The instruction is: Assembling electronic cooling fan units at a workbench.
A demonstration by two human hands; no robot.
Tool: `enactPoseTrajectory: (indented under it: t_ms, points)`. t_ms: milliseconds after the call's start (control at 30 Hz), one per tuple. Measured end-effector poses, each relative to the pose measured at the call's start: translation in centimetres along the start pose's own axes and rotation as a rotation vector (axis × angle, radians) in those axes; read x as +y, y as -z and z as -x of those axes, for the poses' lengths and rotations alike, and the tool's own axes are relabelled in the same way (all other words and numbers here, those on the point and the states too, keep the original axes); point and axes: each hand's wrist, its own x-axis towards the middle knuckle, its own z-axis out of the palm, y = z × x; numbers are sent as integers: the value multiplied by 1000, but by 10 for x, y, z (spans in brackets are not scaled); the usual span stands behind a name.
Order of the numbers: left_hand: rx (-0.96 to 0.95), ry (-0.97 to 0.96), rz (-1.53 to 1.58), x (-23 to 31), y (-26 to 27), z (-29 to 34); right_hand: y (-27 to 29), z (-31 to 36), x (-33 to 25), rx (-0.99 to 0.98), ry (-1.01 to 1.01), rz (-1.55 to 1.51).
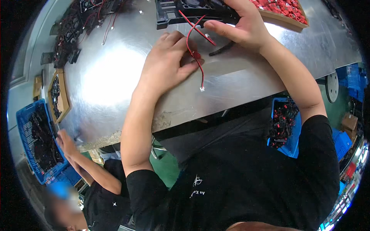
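Observation:
My left hand (166, 58) is on the metal bench, its fingers curled around a small red part (197, 55) that peeks out near the thumb and fingertips. A red-and-black wire (202, 73) runs past it and ends in a white connector (202, 89). At the upper edge lies a black fan unit (192, 13), partly out of view, with red wires (187, 18) crossing in front of it. My right hand (248, 32) reaches over the fan's right end, thumb stretched out and fingers apart; whether it touches the housing I cannot tell. Below its thumb is a short black strip (221, 49).
A cardboard tray of red parts (303, 25) stands at the back right. Several black fans with wires (71, 42) lie at the far left, beside a small box of parts (63, 96). Blue crates (42, 169) stand below. A co-worker's hand (67, 144) is at the bench's left edge.

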Motion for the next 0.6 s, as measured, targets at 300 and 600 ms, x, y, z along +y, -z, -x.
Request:
enactPoseTrajectory:
  t_ms: [300,600]
  points:
    - [192,215,215,-15,1,7,-2,-6,-19,-3,-32,-68]
    - [172,264,264,-20,3,2,-3,2,4,-12,-3,-43]
